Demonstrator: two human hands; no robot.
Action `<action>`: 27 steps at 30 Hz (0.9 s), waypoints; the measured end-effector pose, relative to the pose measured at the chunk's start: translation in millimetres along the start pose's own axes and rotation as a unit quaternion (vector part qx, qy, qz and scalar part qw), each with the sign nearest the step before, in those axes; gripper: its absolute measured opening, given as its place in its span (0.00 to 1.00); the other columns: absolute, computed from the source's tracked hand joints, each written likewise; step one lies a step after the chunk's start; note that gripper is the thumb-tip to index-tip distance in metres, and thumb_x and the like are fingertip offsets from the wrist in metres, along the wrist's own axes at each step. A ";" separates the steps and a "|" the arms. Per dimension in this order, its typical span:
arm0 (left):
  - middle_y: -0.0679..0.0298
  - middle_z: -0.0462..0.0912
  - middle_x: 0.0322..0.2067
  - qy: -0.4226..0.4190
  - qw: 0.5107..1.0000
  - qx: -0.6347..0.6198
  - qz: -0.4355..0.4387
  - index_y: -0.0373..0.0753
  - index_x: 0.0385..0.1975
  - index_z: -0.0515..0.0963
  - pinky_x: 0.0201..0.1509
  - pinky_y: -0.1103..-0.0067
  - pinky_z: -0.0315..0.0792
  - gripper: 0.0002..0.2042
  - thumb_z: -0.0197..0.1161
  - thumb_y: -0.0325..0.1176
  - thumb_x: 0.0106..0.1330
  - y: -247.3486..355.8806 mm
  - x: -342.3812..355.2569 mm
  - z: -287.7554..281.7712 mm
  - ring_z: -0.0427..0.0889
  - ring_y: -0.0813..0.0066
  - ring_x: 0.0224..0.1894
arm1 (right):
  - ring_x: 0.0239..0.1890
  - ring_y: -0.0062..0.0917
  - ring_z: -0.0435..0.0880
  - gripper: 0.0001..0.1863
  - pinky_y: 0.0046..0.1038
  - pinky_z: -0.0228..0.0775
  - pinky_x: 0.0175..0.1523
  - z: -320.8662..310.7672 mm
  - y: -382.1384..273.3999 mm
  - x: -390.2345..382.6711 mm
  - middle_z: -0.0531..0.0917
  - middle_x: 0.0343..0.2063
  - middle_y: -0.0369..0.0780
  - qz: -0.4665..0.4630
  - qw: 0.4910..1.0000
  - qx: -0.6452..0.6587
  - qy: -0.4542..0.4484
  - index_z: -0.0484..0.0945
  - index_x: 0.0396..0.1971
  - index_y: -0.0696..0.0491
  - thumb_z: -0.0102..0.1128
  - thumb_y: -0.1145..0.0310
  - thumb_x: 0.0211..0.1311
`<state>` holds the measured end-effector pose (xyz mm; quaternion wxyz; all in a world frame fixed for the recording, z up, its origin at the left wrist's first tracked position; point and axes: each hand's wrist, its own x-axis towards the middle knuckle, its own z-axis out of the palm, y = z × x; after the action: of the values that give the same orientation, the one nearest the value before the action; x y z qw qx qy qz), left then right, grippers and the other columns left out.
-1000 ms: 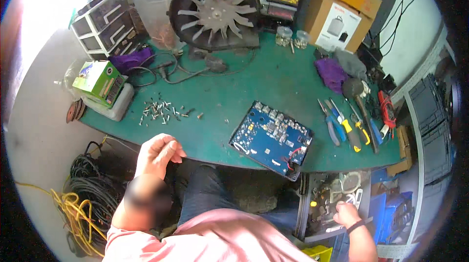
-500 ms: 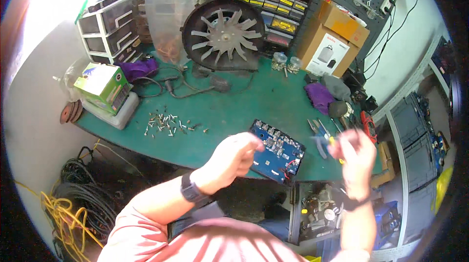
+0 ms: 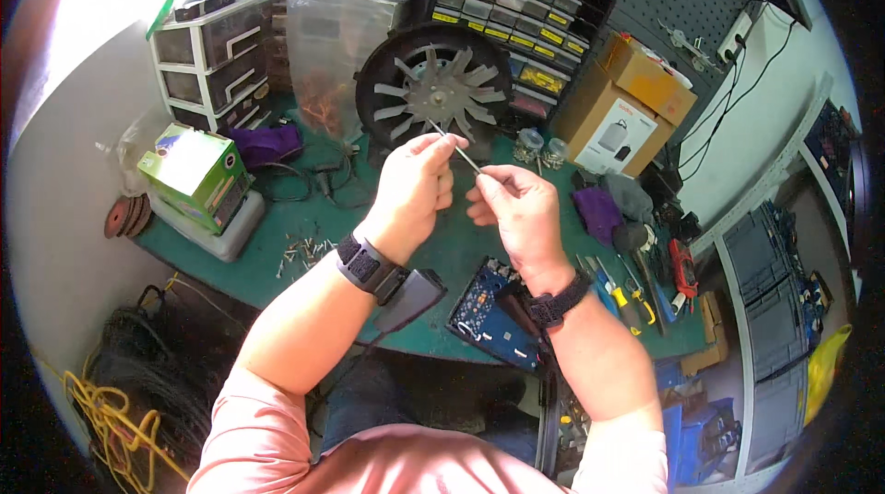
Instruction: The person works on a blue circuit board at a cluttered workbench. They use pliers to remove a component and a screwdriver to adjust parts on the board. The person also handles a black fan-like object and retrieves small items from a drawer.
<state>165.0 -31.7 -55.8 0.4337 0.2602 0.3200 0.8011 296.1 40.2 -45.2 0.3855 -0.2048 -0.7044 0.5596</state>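
Observation:
Raised over the bench, my left hand [image 3: 417,182] is closed, its thumb and forefinger pinching the upper part of a thin metal rod [image 3: 468,159]. My right hand [image 3: 518,208] grips the lower end of that rod with its fingertips; whether it is a screwdriver shaft or another slim tool cannot be made out. Below my hands lies a blue circuit board [image 3: 484,310] in a dark frame, partly covered by my right wrist. Beside my left wrist sits a black block [image 3: 415,299] with a cable.
Loose screws [image 3: 304,254] lie scattered at left. Pliers and a yellow-handled screwdriver [image 3: 619,295] rest at right, near a red meter [image 3: 682,268]. Behind stand a large fan wheel [image 3: 438,93], small jars of hardware [image 3: 542,151], a cardboard box [image 3: 627,111] and a green box [image 3: 198,171].
My right hand has come from the tools at right to meet my left hand above the board. Both hands have risen, and the rod now spans them.

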 end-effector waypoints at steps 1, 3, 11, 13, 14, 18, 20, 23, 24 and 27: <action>0.78 0.58 0.16 0.006 1.000 0.029 0.005 0.36 0.41 0.76 0.18 0.85 0.49 0.08 0.56 0.35 0.72 1.0 6.7 -5.1 0.53 0.88 0.15 | 0.22 0.18 0.82 0.08 0.20 0.75 0.26 -0.8 2.5 5.1 0.85 0.25 0.39 0.008 0.999 -0.045 -0.009 0.82 0.36 0.60 0.60 0.71 0.66; 0.79 0.58 0.16 0.013 0.997 0.079 0.005 0.36 0.40 0.77 0.18 0.85 0.49 0.09 0.57 0.36 0.72 3.6 22.6 -13.3 0.53 0.88 0.15 | 0.21 0.18 0.81 0.08 0.19 0.72 0.26 -3.6 2.4 21.0 0.84 0.24 0.38 0.043 0.994 -0.086 -0.042 0.82 0.36 0.60 0.60 0.69 0.66; 0.52 0.85 0.27 0.151 0.755 0.580 0.265 0.27 0.32 0.82 0.38 0.70 0.75 0.15 0.63 0.38 0.65 73.3 102.8 -52.9 0.83 0.63 0.28 | 0.17 0.30 0.81 0.15 0.32 0.72 0.27 2.4 17.2 108.9 0.82 0.15 0.46 -0.072 0.969 -0.227 0.057 0.82 0.21 0.61 0.62 0.64 0.58; 0.47 0.84 0.26 0.195 0.683 0.639 0.295 0.28 0.33 0.82 0.38 0.68 0.75 0.17 0.61 0.41 0.66 91.8 122.6 -76.3 0.85 0.57 0.31 | 0.20 0.39 0.82 0.15 0.36 0.72 0.30 14.0 21.2 130.0 0.81 0.17 0.49 -0.107 0.949 -0.284 0.082 0.82 0.20 0.61 0.61 0.62 0.54; 0.44 0.82 0.26 0.160 0.677 0.670 0.259 0.29 0.33 0.82 0.39 0.66 0.74 0.19 0.60 0.44 0.66 94.0 128.2 -79.8 0.84 0.49 0.33 | 0.22 0.44 0.82 0.15 0.39 0.72 0.31 16.0 23.9 138.7 0.81 0.17 0.51 -0.122 0.937 -0.313 0.097 0.82 0.20 0.61 0.61 0.62 0.53; 0.43 0.82 0.31 0.145 0.682 0.692 0.187 0.32 0.32 0.82 0.45 0.60 0.75 0.21 0.59 0.48 0.64 76.5 138.0 -60.4 0.81 0.43 0.40 | 0.26 0.50 0.80 0.15 0.42 0.73 0.33 19.9 34.5 157.3 0.80 0.19 0.54 -0.119 0.934 -0.310 0.134 0.82 0.19 0.60 0.60 0.62 0.50; 0.42 0.82 0.29 0.160 0.680 0.673 0.244 0.30 0.30 0.81 0.41 0.61 0.74 0.20 0.60 0.46 0.64 70.5 150.6 -66.6 0.81 0.42 0.36 | 0.26 0.51 0.80 0.15 0.42 0.73 0.34 28.7 34.3 157.1 0.80 0.19 0.54 -0.121 0.935 -0.301 0.143 0.82 0.18 0.60 0.60 0.62 0.49; 0.45 0.81 0.24 0.161 0.699 0.650 0.250 0.29 0.27 0.81 0.37 0.64 0.73 0.18 0.61 0.43 0.63 65.5 167.5 -66.0 0.81 0.47 0.30 | 0.26 0.51 0.80 0.15 0.44 0.73 0.35 33.9 34.3 164.0 0.80 0.20 0.54 -0.098 0.938 -0.303 0.141 0.82 0.19 0.60 0.60 0.62 0.49; 0.46 0.81 0.23 0.152 0.717 0.639 0.231 0.29 0.26 0.81 0.36 0.65 0.73 0.17 0.61 0.42 0.63 64.1 171.9 -64.7 0.81 0.50 0.28 | 0.28 0.52 0.81 0.15 0.45 0.73 0.35 32.2 39.2 169.1 0.81 0.22 0.54 -0.097 0.937 -0.304 0.144 0.82 0.19 0.60 0.60 0.62 0.49; 0.51 0.80 0.20 0.157 0.733 0.633 0.195 0.29 0.25 0.81 0.32 0.67 0.71 0.15 0.59 0.39 0.60 66.2 184.3 -59.2 0.79 0.59 0.24 | 0.29 0.53 0.81 0.15 0.45 0.73 0.36 31.3 47.9 179.5 0.81 0.23 0.55 -0.092 0.939 -0.292 0.155 0.82 0.20 0.60 0.60 0.62 0.50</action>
<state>-1.1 82.4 -20.3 -0.0531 0.4016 0.7589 0.5099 154.0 163.6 -36.5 0.4630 -0.3264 -0.7842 0.2531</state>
